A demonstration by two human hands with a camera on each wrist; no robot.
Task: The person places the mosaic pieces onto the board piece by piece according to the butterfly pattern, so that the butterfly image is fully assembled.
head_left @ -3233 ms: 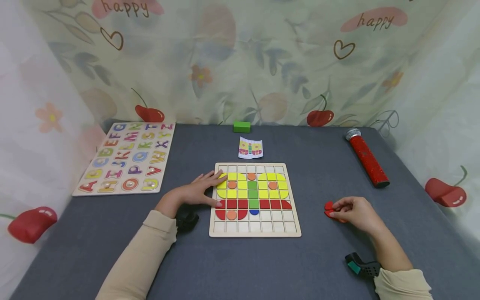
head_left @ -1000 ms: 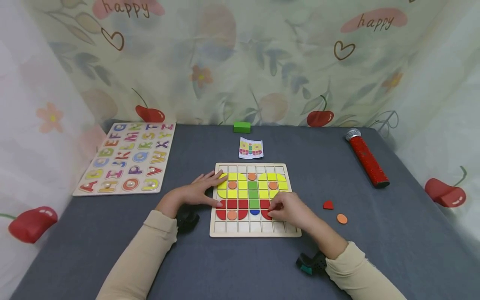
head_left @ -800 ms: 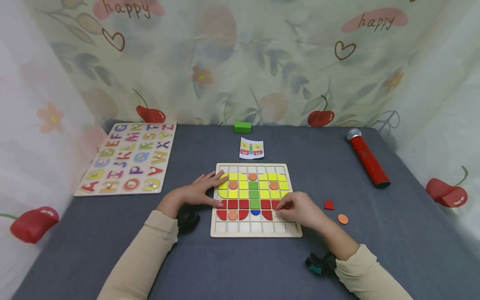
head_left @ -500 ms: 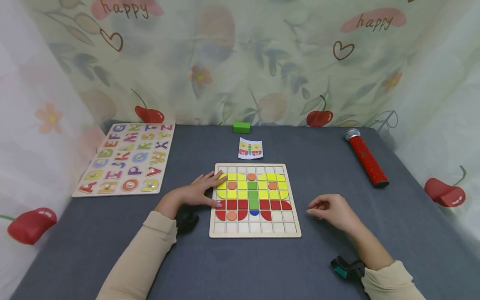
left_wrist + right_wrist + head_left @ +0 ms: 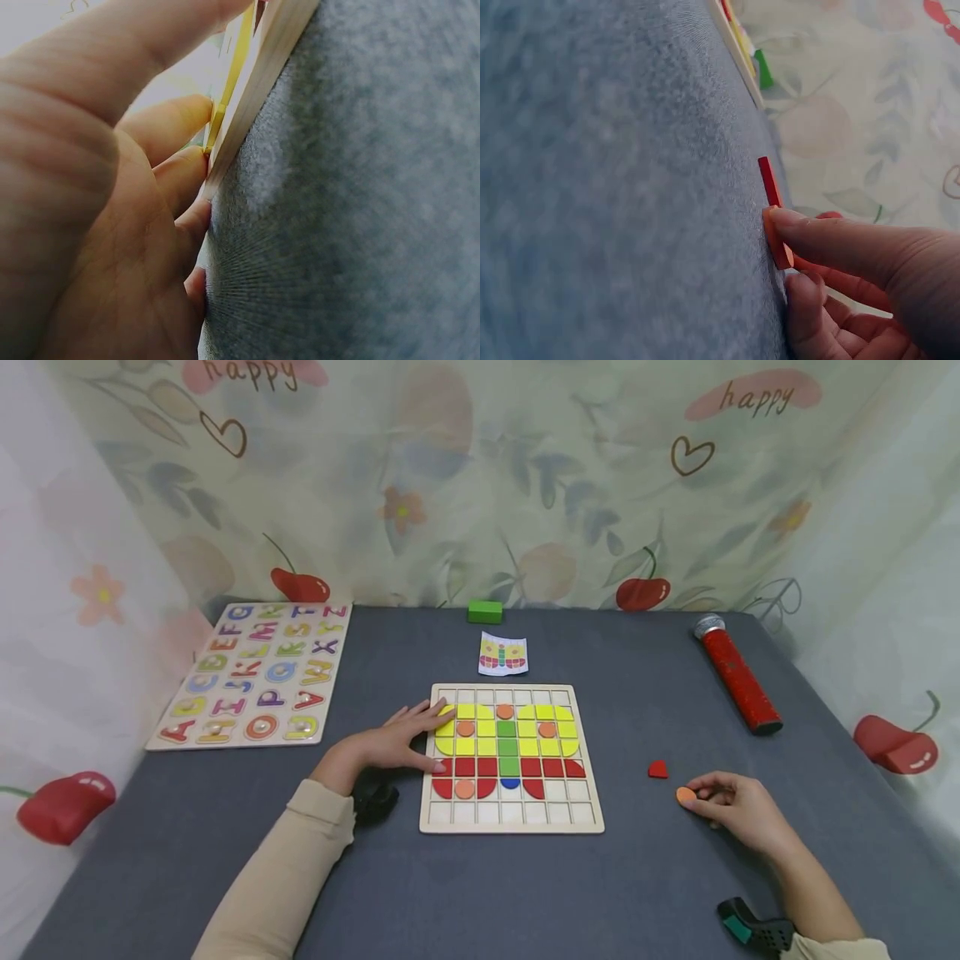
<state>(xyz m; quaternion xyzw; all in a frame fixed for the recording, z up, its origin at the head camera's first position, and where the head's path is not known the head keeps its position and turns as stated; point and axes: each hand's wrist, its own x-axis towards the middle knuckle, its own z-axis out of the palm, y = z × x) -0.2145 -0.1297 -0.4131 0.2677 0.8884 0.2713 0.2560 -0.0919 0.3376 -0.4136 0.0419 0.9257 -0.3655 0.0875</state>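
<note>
A wooden grid board (image 5: 510,828) lies on the table, with flat yellow, red, green, orange and blue pieces forming a butterfly. My left hand (image 5: 401,743) rests on its left edge, fingers spread and extended over the rim and the yellow pieces. To the right of the board, my right hand (image 5: 738,810) pinches an orange disc (image 5: 685,796) at the tabletop. The right wrist view shows the thumb against the disc (image 5: 777,238); the finger behind is partly hidden. A red piece with one rounded corner (image 5: 657,769) lies just beyond the disc, apart from the hand.
A small butterfly picture card (image 5: 503,655) lies behind the board, with a green block (image 5: 484,612) farther back. The alphabet puzzle board (image 5: 252,677) sits at the left. At the right lies a red microphone (image 5: 738,675). Patterned curtains (image 5: 480,485) border the table.
My right hand brought a red quarter-round piece from the right and left it on the board beside the blue piece. It then returned right to the orange disc. My left hand stayed put.
</note>
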